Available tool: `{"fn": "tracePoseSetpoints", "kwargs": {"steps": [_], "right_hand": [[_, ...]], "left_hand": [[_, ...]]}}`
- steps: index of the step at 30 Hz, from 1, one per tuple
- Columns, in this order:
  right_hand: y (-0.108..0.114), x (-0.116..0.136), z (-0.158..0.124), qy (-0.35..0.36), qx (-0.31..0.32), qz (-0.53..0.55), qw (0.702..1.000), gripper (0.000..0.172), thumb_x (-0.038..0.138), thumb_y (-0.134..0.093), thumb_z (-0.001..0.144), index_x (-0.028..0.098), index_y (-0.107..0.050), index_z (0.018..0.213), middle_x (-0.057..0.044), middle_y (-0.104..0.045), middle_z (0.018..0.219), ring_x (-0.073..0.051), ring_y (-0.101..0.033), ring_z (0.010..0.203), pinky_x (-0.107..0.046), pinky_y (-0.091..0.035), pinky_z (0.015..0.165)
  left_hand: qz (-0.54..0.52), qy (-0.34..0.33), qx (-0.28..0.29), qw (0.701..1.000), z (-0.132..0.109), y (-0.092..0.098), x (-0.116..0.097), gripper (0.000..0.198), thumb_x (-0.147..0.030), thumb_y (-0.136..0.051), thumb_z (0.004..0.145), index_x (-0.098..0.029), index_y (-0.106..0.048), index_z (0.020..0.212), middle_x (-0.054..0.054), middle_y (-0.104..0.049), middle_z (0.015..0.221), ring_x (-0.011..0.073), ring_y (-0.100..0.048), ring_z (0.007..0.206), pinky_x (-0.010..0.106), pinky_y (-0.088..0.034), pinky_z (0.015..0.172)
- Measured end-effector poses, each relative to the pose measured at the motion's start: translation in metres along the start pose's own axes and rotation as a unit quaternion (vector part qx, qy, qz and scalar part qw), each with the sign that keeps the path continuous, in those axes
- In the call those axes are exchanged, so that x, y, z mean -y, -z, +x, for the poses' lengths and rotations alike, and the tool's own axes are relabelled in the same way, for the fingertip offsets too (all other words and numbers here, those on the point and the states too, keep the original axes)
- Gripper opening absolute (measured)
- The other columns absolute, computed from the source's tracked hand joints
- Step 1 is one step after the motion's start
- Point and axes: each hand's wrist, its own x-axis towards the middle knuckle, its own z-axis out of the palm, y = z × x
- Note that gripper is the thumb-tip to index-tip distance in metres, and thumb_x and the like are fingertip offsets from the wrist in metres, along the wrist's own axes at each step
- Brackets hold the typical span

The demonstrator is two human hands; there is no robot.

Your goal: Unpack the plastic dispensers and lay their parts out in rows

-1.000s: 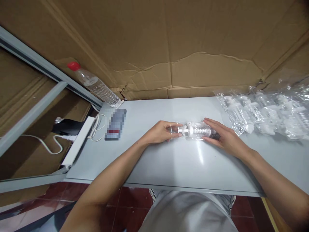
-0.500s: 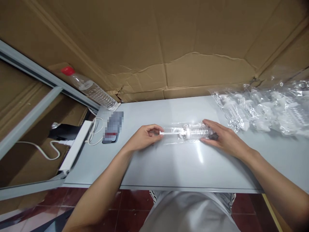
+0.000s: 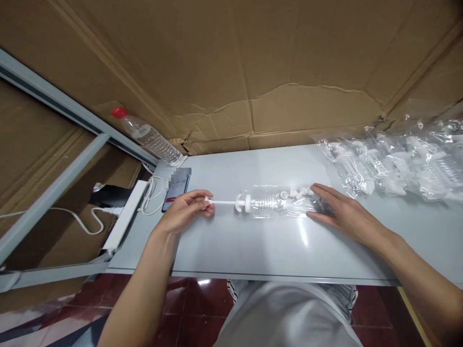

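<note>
Left hand (image 3: 186, 209) clamped on the end of a white rod (image 3: 224, 203), right hand (image 3: 343, 212) closed over the end of a clear bag (image 3: 306, 209) with thumb and fingers at its two edges: they sit at 9 and 3 o'clock of a ribbed plunger tube (image 3: 267, 206), which lies on the counter (image 3: 224, 250) between them, rod toward 9, barrel mostly within the bag. It looks like thin plastic, so I would expect it to be light and fairly stiff, liable to crack if squeezed hard; the film should be soft, slippery and easy to tear. The slim rod offers a neat pinch but may slide or bend, so the surer hold would be the white collar (image 3: 248, 203) at the barrel's 9 o'clock end. Small white parts (image 3: 296, 193) in the bag, toward 2, could slip loose. Farther off, a phone (image 3: 179, 188) shows between 9 and 10, partly behind the left hand; more bagged tubes (image 3: 394, 166) crowd toward 2; a red-capped bottle (image 3: 155, 142) is at 10, near the cardboard wall (image 3: 289, 115).
</note>
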Motion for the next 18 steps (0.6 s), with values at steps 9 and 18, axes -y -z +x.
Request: {"fn": "tracePoseSetpoints", "kwargs": {"steps": [9, 18], "right_hand": [[0.009, -0.004, -0.036, -0.025, 0.043, -0.021, 0.999, 0.075, 0.058, -0.058, 0.102, 0.033, -0.034, 0.168, -0.009, -0.042, 0.170, -0.037, -0.057, 0.144, -0.060, -0.054, 0.116], [0.053, 0.022, 0.000, -0.081, 0.011, 0.066, 0.994, 0.064, 0.068, -0.064, 0.094, 0.038, -0.060, 0.150, -0.006, -0.063, 0.153, -0.038, -0.071, 0.124, -0.054, -0.065, 0.098]], "left_hand": [[-0.018, -0.021, -0.146, 0.989, -0.014, 0.046, -0.002, 0.038, -0.022, -0.091, 0.057, -0.013, -0.078, 0.091, 0.006, -0.076, 0.067, 0.0175, -0.072, 0.060, 0.023, -0.061, 0.056], [-0.057, -0.093, -0.203, 0.973, -0.001, 0.043, -0.036, 0.029, -0.018, -0.079, 0.062, -0.016, -0.075, 0.091, 0.001, -0.073, 0.063, 0.0118, -0.065, 0.051, 0.017, -0.057, 0.051]]}}
